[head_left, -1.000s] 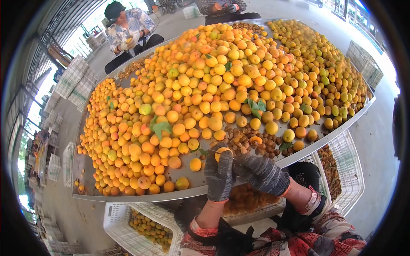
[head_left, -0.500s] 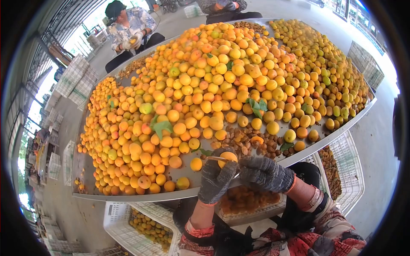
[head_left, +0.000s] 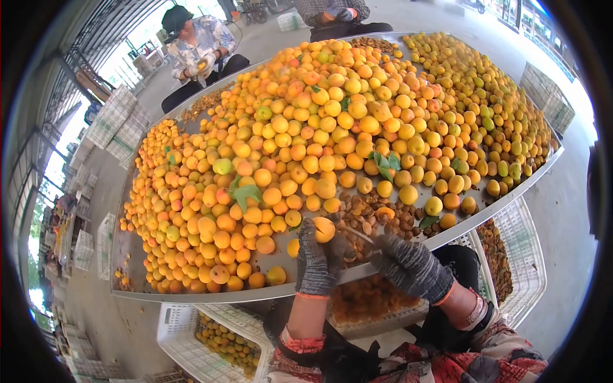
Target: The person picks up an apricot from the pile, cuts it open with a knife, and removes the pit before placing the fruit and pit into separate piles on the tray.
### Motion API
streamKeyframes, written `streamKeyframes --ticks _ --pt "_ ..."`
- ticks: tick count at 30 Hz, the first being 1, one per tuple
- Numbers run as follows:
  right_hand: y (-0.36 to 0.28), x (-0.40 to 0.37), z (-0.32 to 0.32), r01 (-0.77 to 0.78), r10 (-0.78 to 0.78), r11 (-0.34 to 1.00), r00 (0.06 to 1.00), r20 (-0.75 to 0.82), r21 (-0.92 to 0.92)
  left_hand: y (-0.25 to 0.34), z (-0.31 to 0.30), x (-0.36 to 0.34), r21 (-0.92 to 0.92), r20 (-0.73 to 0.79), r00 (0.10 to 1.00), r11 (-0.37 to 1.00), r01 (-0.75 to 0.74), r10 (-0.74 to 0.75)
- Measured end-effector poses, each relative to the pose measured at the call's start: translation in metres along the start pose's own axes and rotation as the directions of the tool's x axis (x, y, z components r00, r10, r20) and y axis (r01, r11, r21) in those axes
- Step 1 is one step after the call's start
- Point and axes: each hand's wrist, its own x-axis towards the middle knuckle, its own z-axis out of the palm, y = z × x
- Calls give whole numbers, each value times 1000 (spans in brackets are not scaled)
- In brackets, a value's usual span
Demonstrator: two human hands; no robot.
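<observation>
My left hand [head_left: 317, 260], in a grey knitted glove, is closed around an orange-yellow apricot [head_left: 324, 230] at the table's near edge. To its right, my gloved right hand [head_left: 412, 267] grips a thin, pale stick-like tool [head_left: 356, 233]; motion blur smears its fingers. The tool points left, towards the apricot, and appears apart from it. I cannot make out the tool's exact kind. Just beyond both hands lies a pile of brown apricot stones [head_left: 367, 214], with an apricot half [head_left: 385, 214] on top.
A large heap of apricots [head_left: 306, 127] covers much of the metal-rimmed table [head_left: 242, 295]. Below the edge stand a crate of orange fruit pieces [head_left: 377, 300], a white crate [head_left: 175, 322] with apricots and another crate [head_left: 527, 255] with stones. Two people [head_left: 201, 48] [head_left: 332, 13] sit across the table.
My right hand has drawn the tool back from the apricot, moving right and slightly down. My left hand has turned more upright, still with the apricot. The view has shifted slightly.
</observation>
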Motion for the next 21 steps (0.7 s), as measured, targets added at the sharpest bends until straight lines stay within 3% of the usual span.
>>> streamKeyframes --ticks 2,3,5,12,14,15,17,18,20,21 --pt "2 -5 10 265 -278 939 960 -31 -218 -1 8 -2 -5 -48 999 1000 5 -5" --pt "6 -7 14 265 -277 940 960 -30 -216 -3 10 0 -6 -50 999 1000 5 -5" --pt "11 -9 20 181 -179 963 983 29 -201 -6 15 2 -67 -175 984 997 -43 30" --pt "6 -1 20 199 -182 953 979 94 -229 -7 9 9 -165 -281 956 985 45 -91" --pt "4 1 22 -109 115 992 987 115 -65 -8 6 10 -180 -227 966 980 87 -127" --pt "5 3 22 -109 116 992 987 116 -65 -8 9 10 -180 -227 966 980 87 -128" --pt "6 7 21 181 -168 965 982 86 -189 -8 17 7 -168 -329 929 978 120 -171" --pt "5 7 21 182 -168 965 982 86 -189 -6 19 3 -168 -329 929 978 120 -170" --pt "2 9 21 269 -275 911 961 25 -313 -3 19 -4 -82 -143 970 979 187 -198" --pt "3 9 21 268 -274 911 961 26 -315 -8 16 -1 -84 -141 970 978 189 -199"
